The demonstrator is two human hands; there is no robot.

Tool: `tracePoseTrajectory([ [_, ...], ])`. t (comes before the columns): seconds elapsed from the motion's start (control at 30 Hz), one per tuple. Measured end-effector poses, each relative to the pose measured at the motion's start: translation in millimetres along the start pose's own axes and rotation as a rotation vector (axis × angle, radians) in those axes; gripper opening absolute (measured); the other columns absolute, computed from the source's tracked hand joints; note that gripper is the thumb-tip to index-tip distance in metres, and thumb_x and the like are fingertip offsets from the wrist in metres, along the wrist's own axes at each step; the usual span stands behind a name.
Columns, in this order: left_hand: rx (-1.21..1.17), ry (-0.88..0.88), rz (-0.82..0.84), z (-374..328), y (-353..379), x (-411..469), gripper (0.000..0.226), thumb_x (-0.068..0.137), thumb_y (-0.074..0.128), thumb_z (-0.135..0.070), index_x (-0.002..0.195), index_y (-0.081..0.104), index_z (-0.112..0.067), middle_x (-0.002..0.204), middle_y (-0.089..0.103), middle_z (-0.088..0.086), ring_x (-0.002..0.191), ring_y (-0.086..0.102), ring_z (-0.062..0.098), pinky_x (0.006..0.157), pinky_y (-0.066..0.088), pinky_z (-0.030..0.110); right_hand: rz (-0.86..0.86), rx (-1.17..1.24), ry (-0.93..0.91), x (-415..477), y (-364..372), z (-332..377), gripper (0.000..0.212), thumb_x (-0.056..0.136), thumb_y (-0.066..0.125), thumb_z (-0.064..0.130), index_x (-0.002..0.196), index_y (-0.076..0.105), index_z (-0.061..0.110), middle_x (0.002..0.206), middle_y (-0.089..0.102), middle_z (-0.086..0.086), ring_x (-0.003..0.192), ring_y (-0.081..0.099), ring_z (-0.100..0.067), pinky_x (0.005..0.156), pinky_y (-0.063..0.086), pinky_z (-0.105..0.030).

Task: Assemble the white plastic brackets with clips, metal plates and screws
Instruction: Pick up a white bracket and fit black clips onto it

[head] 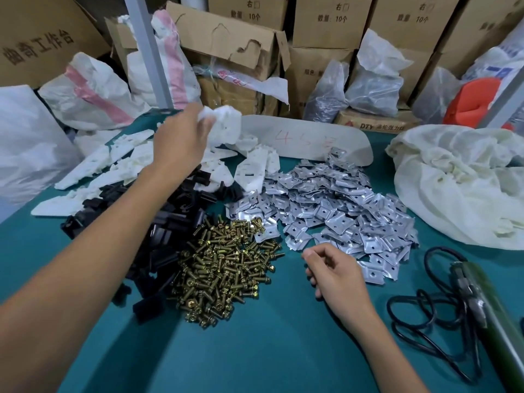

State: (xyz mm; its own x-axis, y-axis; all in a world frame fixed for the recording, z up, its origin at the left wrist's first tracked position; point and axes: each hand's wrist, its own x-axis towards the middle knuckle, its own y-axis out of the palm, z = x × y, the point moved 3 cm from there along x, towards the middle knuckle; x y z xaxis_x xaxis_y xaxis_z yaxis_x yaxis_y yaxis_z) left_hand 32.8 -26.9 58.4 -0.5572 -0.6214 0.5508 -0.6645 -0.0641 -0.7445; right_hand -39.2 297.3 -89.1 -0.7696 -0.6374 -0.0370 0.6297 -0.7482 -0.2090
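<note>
My left hand [181, 134] reaches to the far side of the green table and grips a white plastic bracket [225, 123] lifted above the pile of white brackets [113, 163]. Black clips [167, 222] lie heaped under my left forearm. A mound of brass screws [224, 268] sits in the middle. Silver metal plates [340, 205] spread to the right of the screws. My right hand [334, 270] hovers over the table between screws and plates, fingers loosely curled, holding nothing.
A power screwdriver [482, 304] with a coiled black cable [425, 307] lies at the right edge. A white cloth bag [453, 188] of parts sits at the right. A white board [306, 137] lies behind the plates. Cardboard boxes [235, 38] and sacks stand along the back.
</note>
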Motion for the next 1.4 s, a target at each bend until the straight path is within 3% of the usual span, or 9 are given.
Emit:
tracePoseTrajectory([
  [0.17, -0.885, -0.384, 0.295, -29, -31, -73, 0.025, 0.1, 0.053, -0.045, 0.112, 0.066, -0.027, 0.103, 0.069, 0.005, 0.063, 0.061, 0.005, 0.066, 0.051, 0.025, -0.003, 0.075, 0.04, 1, 1, 5, 0.032, 0.08, 0.063, 0.057, 0.086, 0.072, 0.027, 0.066, 0.064, 0.004, 0.058, 0.055, -0.011, 0.05, 0.049, -0.026],
  [0.3, -1.133, -0.431, 0.537, -60, -23, -134, 0.025, 0.099, 0.057, -0.039, 0.104, 0.073, -0.021, 0.102, 0.069, 0.003, 0.065, 0.058, 0.007, 0.06, 0.051, 0.019, -0.036, 0.164, 0.053, 0, 0, 9, 0.015, 0.09, 0.069, 0.034, 0.081, 0.074, 0.023, 0.062, 0.062, 0.003, 0.054, 0.054, -0.012, 0.045, 0.045, -0.023],
  [0.53, -1.21, -0.489, 0.542, -79, -21, -151, 0.023, 0.099, 0.057, -0.035, 0.095, 0.075, -0.021, 0.09, 0.072, -0.006, 0.064, 0.055, 0.008, 0.06, 0.05, 0.019, -0.081, 0.218, 0.078, -2, -5, 13, 0.014, 0.097, 0.07, 0.017, 0.087, 0.075, 0.009, 0.063, 0.064, -0.002, 0.057, 0.057, -0.013, 0.044, 0.046, -0.024],
  [0.7, -1.274, -0.561, 0.452, -85, -10, -174, 0.025, 0.103, 0.051, -0.028, 0.111, 0.068, -0.011, 0.096, 0.071, -0.001, 0.075, 0.058, 0.01, 0.066, 0.049, 0.024, 0.04, 0.212, 0.078, -6, -4, 22, 0.02, 0.09, 0.075, 0.008, 0.08, 0.075, 0.025, 0.069, 0.063, -0.005, 0.055, 0.058, -0.015, 0.045, 0.048, -0.028],
  [0.8, -1.333, -0.505, 0.469, -91, 0, -192, 0.012, 0.1, 0.058, -0.017, 0.107, 0.067, -0.021, 0.104, 0.069, -0.006, 0.091, 0.056, 0.01, 0.079, 0.044, 0.029, 0.176, 0.567, 0.174, -6, -7, 27, 0.025, 0.093, 0.061, -0.001, 0.097, 0.078, 0.017, 0.079, 0.07, -0.011, 0.063, 0.066, -0.017, 0.053, 0.055, -0.026],
  [0.97, -1.45, -0.42, 0.468, -86, 5, -180, 0.048, 0.089, 0.047, 0.015, 0.07, 0.067, -0.025, 0.119, 0.06, -0.002, 0.103, 0.053, 0.015, 0.08, 0.041, 0.026, 0.366, 1.036, 0.299, -10, -13, 33, 0.051, 0.093, 0.047, 0.046, 0.112, 0.079, 0.011, 0.111, 0.074, -0.024, 0.089, 0.075, -0.032, 0.074, 0.065, -0.039],
  [1.1, -1.44, -0.317, 0.566, -85, 8, -172, 0.051, 0.085, 0.046, 0.016, 0.055, 0.061, -0.023, 0.112, 0.066, -0.008, 0.097, 0.06, 0.012, 0.064, 0.045, 0.022, 0.454, 0.95, 0.302, -13, -10, 34, 0.071, 0.08, 0.068, 0.072, 0.114, 0.073, 0.009, 0.111, 0.07, -0.019, 0.102, 0.064, -0.035, 0.08, 0.055, -0.043],
  [1.3, -1.395, -0.234, 0.809, -90, 17, -178, 0.039, 0.077, 0.051, 0.008, 0.053, 0.058, -0.022, 0.107, 0.068, -0.008, 0.089, 0.064, 0.01, 0.062, 0.048, 0.02, 0.45, 0.637, 0.232, -23, 1, 37, 0.07, 0.062, 0.095, 0.049, 0.112, 0.07, 0.006, 0.099, 0.067, -0.019, 0.089, 0.059, -0.03, 0.082, 0.046, -0.046],
  [1.4, -1.293, -0.182, 0.855, -96, 23, -186, 0.038, 0.086, 0.053, 0.006, 0.067, 0.063, -0.024, 0.11, 0.07, -0.009, 0.099, 0.066, 0.01, 0.073, 0.05, 0.018, 0.404, 0.576, 0.216, -23, 3, 38, 0.041, 0.073, 0.091, 0.027, 0.101, 0.066, 0.01, 0.093, 0.072, -0.017, 0.079, 0.068, -0.028, 0.073, 0.055, -0.041],
])
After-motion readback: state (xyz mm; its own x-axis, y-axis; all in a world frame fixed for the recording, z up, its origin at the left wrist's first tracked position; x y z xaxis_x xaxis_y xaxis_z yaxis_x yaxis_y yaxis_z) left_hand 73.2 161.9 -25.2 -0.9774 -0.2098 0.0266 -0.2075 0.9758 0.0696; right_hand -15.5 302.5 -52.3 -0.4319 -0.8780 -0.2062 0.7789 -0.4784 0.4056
